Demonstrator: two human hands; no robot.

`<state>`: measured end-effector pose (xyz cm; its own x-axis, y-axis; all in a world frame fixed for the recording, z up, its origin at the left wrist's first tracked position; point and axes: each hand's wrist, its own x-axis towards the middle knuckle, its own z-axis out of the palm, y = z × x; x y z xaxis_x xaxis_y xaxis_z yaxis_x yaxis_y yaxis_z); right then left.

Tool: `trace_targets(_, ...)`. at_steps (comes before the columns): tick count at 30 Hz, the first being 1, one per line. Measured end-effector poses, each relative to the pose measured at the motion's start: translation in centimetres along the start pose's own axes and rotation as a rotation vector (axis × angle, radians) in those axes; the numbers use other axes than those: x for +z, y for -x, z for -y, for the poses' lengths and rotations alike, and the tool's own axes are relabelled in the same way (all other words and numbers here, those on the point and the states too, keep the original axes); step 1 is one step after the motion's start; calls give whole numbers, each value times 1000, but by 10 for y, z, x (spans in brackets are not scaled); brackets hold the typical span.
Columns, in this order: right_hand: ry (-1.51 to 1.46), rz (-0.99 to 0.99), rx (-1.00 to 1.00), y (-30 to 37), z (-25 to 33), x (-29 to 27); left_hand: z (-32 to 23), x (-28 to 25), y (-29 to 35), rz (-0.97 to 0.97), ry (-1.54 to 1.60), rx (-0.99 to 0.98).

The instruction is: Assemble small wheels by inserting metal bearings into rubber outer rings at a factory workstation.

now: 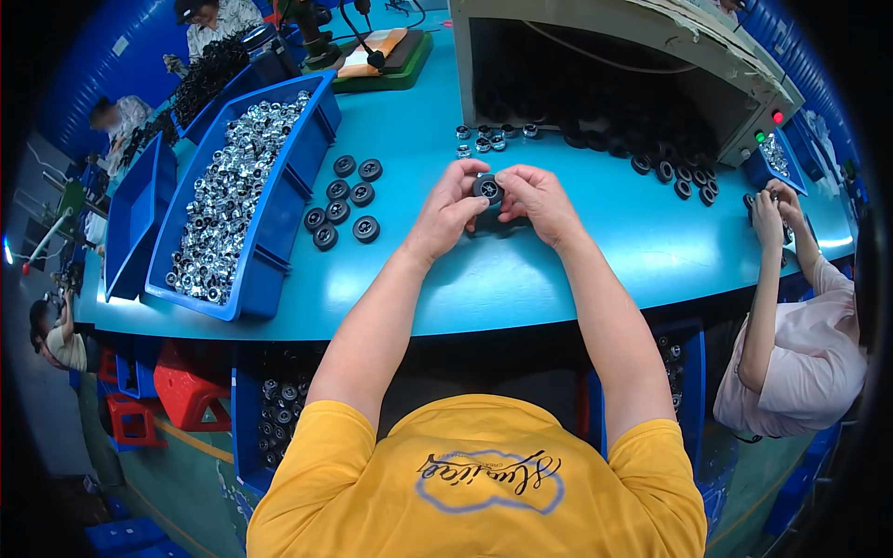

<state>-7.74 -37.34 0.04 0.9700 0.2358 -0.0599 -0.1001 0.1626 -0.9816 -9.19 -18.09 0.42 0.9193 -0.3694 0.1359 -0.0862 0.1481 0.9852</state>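
Observation:
Between my two hands, above the blue-green tabletop, I hold a small black toy wheel [487, 190] with a spoked hub facing me. My left hand [448, 212] grips it from the left with thumb and fingers. On the other side my right hand [539, 203] pinches its edge. Just beyond my fingers stand several shiny chrome hubs [484, 145] in loose rows. To the left of my hands lies a group of finished-looking black wheels [337, 211], flat on the table.
A long blue bin [253, 298] full of chrome hubs stands at left, beside another blue tray [139, 219]. At the back right, a grey machine housing [619, 23] has loose black tyres [684, 177] at its opening. A co-worker [791, 344] handles parts at far right.

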Motion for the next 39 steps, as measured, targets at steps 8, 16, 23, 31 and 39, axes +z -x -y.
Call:
trace_targets(8, 63, -12, -97, 4, -1, 5, 6, -5, -2, -5, 12, -7)
trace_targets(16, 151, 50, -137, 5, -3, 9, 9, -1, 0, -66, -70, 75)
trace_targets(23, 189, -44, -245, 7, -6, 16, 7, 0, 1, -89, -9, 94)
trace_targets(31, 124, -31, -242, 3, -12, 12, 7, 7, 1, -61, -51, 175)
trace_targets(39, 109, -20, -213, 5, -6, 13, 6, 3, -2, -20, 26, 140)
